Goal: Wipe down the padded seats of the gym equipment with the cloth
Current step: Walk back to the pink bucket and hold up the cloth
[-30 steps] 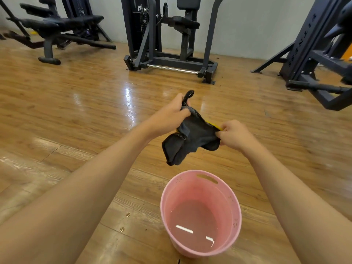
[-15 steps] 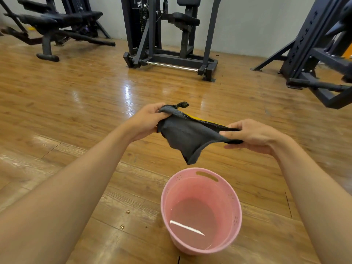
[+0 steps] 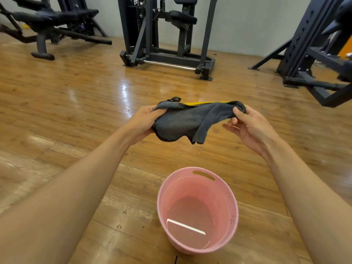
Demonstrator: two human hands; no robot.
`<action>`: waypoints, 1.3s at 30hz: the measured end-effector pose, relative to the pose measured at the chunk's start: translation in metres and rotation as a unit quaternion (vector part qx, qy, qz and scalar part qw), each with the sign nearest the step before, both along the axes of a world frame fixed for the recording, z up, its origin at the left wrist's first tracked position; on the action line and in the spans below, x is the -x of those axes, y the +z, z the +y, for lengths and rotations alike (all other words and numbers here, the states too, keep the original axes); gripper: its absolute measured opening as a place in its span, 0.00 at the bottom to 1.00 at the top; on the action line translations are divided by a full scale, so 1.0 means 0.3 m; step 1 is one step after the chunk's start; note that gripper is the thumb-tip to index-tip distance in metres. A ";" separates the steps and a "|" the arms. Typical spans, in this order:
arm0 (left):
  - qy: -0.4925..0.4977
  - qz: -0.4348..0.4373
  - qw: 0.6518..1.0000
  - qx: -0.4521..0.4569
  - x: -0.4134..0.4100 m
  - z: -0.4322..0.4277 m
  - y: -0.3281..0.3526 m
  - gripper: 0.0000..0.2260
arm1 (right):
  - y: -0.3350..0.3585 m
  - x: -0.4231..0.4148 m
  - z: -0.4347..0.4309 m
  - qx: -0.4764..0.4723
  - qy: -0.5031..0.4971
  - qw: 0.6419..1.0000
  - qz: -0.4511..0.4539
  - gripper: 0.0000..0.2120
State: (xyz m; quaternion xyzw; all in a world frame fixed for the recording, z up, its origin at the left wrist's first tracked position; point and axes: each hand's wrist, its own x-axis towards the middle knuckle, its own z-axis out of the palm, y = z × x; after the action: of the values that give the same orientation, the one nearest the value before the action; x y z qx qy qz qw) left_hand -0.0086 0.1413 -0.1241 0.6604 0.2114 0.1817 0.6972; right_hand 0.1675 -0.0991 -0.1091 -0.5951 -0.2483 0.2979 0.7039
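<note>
A dark grey cloth (image 3: 182, 122) with a yellow underside hangs stretched between my two hands above the floor. My left hand (image 3: 144, 121) grips its left end in curled fingers. My right hand (image 3: 247, 124) pinches the right corner between thumb and fingers. A black weight machine (image 3: 167, 33) with a padded seat (image 3: 182, 17) stands by the far wall. A black padded bench (image 3: 47, 15) is at the far left.
A pink plastic bucket (image 3: 233, 212) holding some water stands on the wooden floor (image 3: 76, 96) right below the cloth. A dark machine frame (image 3: 314, 54) reaches in from the right, its low bar jutting over the floor.
The cloth was bunched between my hands; my hands have drawn apart and spread it out wide. My right hand has shifted right along its edge.
</note>
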 end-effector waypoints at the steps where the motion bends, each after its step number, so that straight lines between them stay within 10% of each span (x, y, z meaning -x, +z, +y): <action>1: -0.014 0.002 1.000 0.008 0.002 -0.007 -0.002 0.10 | -0.002 0.000 0.002 0.024 -0.006 0.999 -0.038 0.09; 11: -0.007 0.018 1.000 -0.009 0.005 0.010 -0.054 0.11 | -0.004 0.000 0.020 0.035 -0.111 0.993 0.019 0.04; 19: -0.081 0.040 0.988 0.127 0.014 0.030 -0.022 0.13 | -0.031 -0.018 -0.053 0.184 0.150 0.969 0.073 0.15; 23: -0.173 0.115 0.974 0.088 0.023 0.023 -0.036 0.14 | -0.089 -0.032 -0.027 0.277 -0.014 0.961 -0.012 0.11; 30: -0.100 -0.180 0.978 0.021 0.003 0.052 0.150 0.10 | 0.064 -0.071 -0.044 -0.115 -0.036 0.991 -0.061 0.20; 34: -0.017 -0.142 0.986 -0.088 0.018 0.071 0.101 0.17 | 0.022 -0.072 -0.057 0.023 -0.167 0.946 -0.277 0.18; 39: 0.021 -0.126 0.984 -0.128 0.003 0.077 0.111 0.15 | -0.004 -0.080 -0.061 0.045 -0.142 0.950 -0.276 0.14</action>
State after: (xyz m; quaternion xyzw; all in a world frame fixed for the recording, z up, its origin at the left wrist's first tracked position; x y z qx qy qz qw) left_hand -0.0096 0.1644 -0.0908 0.7114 0.1111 0.3038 0.6239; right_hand 0.1917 -0.1175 -0.1102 -0.7140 -0.3322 0.0298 0.6156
